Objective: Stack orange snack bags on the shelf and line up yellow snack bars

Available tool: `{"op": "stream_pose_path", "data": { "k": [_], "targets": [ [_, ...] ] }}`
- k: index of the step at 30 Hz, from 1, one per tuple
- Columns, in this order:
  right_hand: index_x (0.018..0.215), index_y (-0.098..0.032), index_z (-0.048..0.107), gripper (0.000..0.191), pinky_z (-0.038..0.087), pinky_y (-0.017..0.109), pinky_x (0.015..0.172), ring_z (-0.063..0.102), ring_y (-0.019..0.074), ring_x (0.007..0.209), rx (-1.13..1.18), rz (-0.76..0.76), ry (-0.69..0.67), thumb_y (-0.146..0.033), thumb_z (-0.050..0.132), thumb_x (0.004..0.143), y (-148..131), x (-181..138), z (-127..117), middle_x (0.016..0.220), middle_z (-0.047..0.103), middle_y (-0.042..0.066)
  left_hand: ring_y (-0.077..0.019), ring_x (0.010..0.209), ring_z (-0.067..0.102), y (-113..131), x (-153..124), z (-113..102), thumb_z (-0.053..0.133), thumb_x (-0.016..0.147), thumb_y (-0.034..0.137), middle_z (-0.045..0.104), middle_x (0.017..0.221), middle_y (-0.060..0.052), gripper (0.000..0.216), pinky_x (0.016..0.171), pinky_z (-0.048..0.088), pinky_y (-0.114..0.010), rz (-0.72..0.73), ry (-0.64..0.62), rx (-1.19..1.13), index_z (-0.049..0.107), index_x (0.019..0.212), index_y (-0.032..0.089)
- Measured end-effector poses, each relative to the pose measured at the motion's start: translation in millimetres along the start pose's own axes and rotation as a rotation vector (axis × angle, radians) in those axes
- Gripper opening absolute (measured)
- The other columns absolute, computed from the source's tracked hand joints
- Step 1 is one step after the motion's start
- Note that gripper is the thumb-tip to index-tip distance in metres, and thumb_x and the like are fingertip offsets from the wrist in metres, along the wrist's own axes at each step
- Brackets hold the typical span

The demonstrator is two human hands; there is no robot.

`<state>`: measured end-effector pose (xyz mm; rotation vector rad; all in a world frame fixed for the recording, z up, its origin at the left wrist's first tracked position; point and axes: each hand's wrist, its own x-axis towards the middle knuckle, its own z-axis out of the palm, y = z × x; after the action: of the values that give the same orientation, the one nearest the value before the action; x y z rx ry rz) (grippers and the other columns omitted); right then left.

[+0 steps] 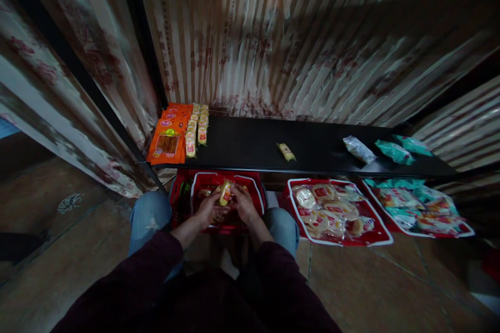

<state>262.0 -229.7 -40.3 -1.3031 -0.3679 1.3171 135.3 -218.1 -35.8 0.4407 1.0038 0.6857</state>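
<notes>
Both hands reach into a red shopping basket standing between my knees. My left hand and my right hand are closed together on a small yellow snack packet held just above the basket's contents. More small packets lie in the basket beneath the hands, dim and hard to make out. On the low black shelf beyond the basket, two rows of the same yellow packets lie beside orange flat packs at the left end.
A lone yellow packet lies mid-shelf; a white bag and green bags sit toward the right. Two red trays hold packaged goods on the floor: round buns and mixed green-and-orange packs. Corrugated metal walls rise behind and on the left.
</notes>
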Motion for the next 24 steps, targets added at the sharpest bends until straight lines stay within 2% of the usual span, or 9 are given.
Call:
{"op": "stream_pose_path", "data": {
  "k": [5, 10, 17, 24],
  "targets": [
    [0.071, -0.019, 0.066, 0.033, 0.04, 0.022, 0.049, 0.051, 0.0087, 0.049, -0.04, -0.081, 0.0, -0.043, 0.079, 0.052, -2.0, 1.7, 6.8, 0.062, 0.064, -0.003, -0.0168, 0.059, 0.068, 4.7, -4.3, 2.0, 0.051, 0.085, 0.021, 0.071, 0.077, -0.012, 0.023, 0.052, 0.052, -0.024, -0.008, 0.024, -0.07, 0.062, 0.098, 0.006],
    [0.069, -0.019, 0.064, 0.032, 0.04, 0.021, 0.048, 0.052, 0.0086, 0.049, -0.009, -0.068, 0.059, -0.042, 0.079, 0.052, -3.0, 1.5, 10.4, 0.061, 0.064, -0.004, -0.0157, 0.065, 0.068, 7.8, -6.6, -1.3, 0.057, 0.081, 0.021, 0.071, 0.078, -0.01, 0.015, 0.058, 0.054, -0.023, 0.065, -0.016, -0.094, 0.063, 0.09, 0.011],
    [0.063, -0.021, 0.059, 0.029, 0.045, 0.022, 0.055, 0.055, 0.0088, 0.054, 0.06, -0.035, 0.119, -0.034, 0.08, 0.049, -6.5, -4.7, 12.0, 0.059, 0.061, -0.006, -0.0125, 0.055, 0.065, 20.5, -4.7, -5.6, 0.061, 0.075, 0.016, 0.068, 0.07, -0.003, 0.013, 0.051, 0.048, -0.02, 0.14, 0.067, -0.036, 0.059, 0.087, 0.014],
    [0.067, -0.021, 0.061, 0.027, 0.041, 0.023, 0.052, 0.051, 0.0097, 0.052, -0.024, -0.086, 0.097, -0.037, 0.079, 0.053, -17.1, -7.2, 14.4, 0.06, 0.061, -0.005, -0.0121, 0.053, 0.064, 20.6, -11.6, -1.3, 0.067, 0.071, 0.016, 0.068, 0.069, -0.003, 0.017, 0.053, 0.048, -0.021, 0.089, 0.054, 0.007, 0.057, 0.084, 0.015]
  ]
}}
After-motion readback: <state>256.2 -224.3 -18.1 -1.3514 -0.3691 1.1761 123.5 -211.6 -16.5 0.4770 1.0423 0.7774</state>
